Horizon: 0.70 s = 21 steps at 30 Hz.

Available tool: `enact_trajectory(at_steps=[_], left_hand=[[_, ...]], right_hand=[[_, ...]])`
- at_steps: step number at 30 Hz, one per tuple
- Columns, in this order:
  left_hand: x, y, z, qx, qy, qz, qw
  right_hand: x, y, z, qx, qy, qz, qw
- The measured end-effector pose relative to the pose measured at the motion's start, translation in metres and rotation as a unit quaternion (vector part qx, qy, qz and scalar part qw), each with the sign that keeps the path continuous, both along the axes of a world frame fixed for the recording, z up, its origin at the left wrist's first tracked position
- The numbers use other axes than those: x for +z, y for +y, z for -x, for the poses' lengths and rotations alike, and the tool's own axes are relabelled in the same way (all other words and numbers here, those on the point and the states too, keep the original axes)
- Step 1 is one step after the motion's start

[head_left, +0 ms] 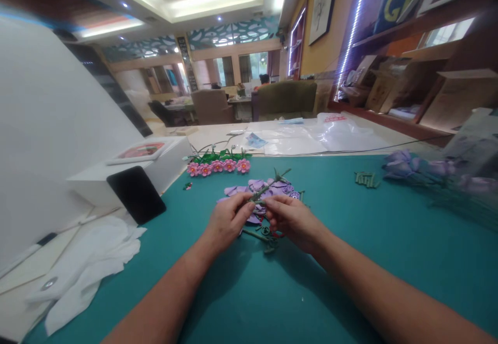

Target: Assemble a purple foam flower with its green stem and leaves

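Note:
My left hand (pixel 231 217) pinches a green toy flower stem (pixel 268 187) between thumb and fingers. The stem slants up to the right and ends in a small leafy, spiky tip. Close beside it, my right hand (pixel 291 219) has its thumb and forefinger pressed together at the lower part of the stem, on a small green piece that I cannot make out clearly. Under and behind both hands lies a pile of purple petal pieces (pixel 235 190). Several loose green parts (pixel 266 237) lie just below the hands, with a bit of red among them.
On the green mat (pixel 350 281), pink flowers (pixel 218 166) stand in a row at the back left. Short green sticks (pixel 364 179) and purple roses (pixel 404 165) lie to the right. A dark tablet or phone (pixel 136 194) leans at the left by white cloth (pixel 97 261). Plastic bags (pixel 346 134) lie behind.

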<state>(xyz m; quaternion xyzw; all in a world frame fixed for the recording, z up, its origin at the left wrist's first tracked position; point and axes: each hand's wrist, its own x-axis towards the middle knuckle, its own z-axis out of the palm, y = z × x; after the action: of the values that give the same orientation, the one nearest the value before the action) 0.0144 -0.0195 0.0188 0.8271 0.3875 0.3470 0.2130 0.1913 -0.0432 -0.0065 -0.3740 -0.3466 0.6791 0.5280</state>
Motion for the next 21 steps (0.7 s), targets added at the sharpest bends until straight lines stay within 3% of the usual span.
enact_trajectory(at_steps=[5, 14, 21], left_hand=[[0.0016, -0.0013, -0.0005, -0.007, 0.03, 0.014, 0.999], [0.0065, 0.0007, -0.0016, 0.006, 0.038, -0.034, 0.999], [-0.0012, 0.0079, 0.0053, 0.061, 0.058, -0.007, 0.996]], right_hand=[[-0.0035, 0.0006, -0.0001, 0.009, -0.02, 0.0, 1.0], [-0.0027, 0.003, 0.0014, 0.0, -0.037, -0.001, 0.999], [0.0029, 0.005, 0.0014, -0.012, -0.091, 0.013, 0.996]])
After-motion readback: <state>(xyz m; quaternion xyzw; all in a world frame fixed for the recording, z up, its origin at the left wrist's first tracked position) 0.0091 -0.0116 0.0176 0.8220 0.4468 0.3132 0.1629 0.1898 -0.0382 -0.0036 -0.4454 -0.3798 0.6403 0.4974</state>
